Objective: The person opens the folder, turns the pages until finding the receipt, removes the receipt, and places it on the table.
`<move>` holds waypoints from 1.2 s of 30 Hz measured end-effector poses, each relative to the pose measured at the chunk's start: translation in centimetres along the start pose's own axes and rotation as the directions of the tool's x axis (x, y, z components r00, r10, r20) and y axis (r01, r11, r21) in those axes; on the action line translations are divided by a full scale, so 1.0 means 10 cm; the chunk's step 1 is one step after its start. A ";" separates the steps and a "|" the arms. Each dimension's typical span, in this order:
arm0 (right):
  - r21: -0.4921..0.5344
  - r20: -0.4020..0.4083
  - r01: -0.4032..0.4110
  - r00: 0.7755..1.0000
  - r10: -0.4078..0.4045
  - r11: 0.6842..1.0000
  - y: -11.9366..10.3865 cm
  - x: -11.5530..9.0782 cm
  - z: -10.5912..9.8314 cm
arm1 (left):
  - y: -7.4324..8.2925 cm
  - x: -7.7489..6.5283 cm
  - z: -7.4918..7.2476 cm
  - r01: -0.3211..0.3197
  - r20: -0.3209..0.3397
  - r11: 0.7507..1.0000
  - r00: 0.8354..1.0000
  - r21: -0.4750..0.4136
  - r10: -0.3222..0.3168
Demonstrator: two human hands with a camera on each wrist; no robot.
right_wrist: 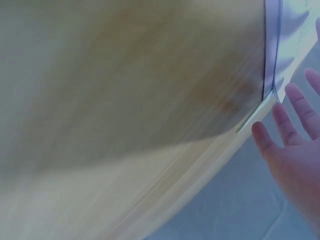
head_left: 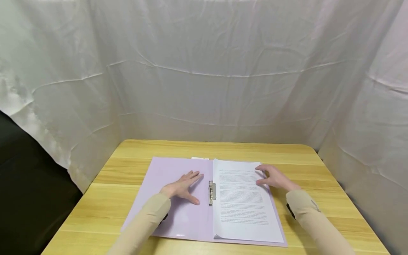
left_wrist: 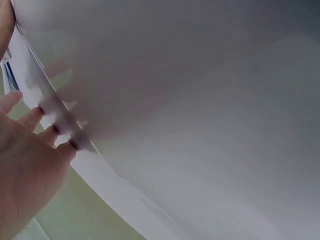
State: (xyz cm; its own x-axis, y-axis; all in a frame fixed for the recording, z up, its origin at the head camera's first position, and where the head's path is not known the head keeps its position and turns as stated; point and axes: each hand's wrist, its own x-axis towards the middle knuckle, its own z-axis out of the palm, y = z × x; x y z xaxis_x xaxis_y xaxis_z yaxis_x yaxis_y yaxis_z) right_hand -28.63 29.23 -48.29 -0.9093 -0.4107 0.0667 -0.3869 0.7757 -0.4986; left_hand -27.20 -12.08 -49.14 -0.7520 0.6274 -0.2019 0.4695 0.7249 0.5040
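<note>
A light purple folder [head_left: 165, 168] lies opened flat on the table, with a metal clip [head_left: 210, 193] near its spine. On the folder's right side lies a stack of printed white paper [head_left: 242, 230]. My left hand [head_left: 182, 187] is over the left cover, fingers spread; in the left wrist view the fingertips [left_wrist: 67, 148] are at the glossy cover. At the upper right edge of the stack is my right hand [head_left: 276, 179], thumb and fingers apart over the page margin. The right wrist view shows its fingers [right_wrist: 300, 107] extended; whether they touch the paper I cannot tell.
The wooden table [head_left: 105, 205] has a rounded far edge. Pale cloth curtains [head_left: 204, 99] hang behind it and at both sides. A small white slip [head_left: 200, 158] sticks out past the folder's top edge. Dark material [head_left: 28, 184] shows at the far left.
</note>
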 end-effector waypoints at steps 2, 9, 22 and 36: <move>-0.001 -0.003 0.004 1.000 -0.004 1.000 0.01 0.06 0.00 | 0.00 0.01 0.01 -0.001 0.003 1.000 1.000 0.001 0.001; -0.011 0.002 -0.022 1.000 0.022 1.000 0.06 0.24 0.02 | -0.03 0.02 0.03 -0.015 -0.010 1.000 1.000 0.000 0.015; -0.022 -0.035 -0.089 0.995 0.088 0.996 0.14 0.31 0.08 | 0.01 -0.01 0.06 -0.033 -0.021 0.999 0.999 -0.001 0.033; 0.029 -0.214 -0.193 0.957 0.194 0.981 0.14 0.41 0.06 | 0.02 -0.04 0.05 -0.048 -0.021 0.999 0.999 0.004 0.048</move>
State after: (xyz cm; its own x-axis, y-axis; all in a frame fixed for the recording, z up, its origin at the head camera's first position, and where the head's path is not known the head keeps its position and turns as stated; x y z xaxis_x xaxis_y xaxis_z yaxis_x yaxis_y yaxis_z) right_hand -32.78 28.36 -49.24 -0.9784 -0.1399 0.1519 -0.1999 0.8260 -0.5270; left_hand -26.58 -11.99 -49.42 -0.7384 0.6552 -0.1597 0.5069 0.6954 0.5093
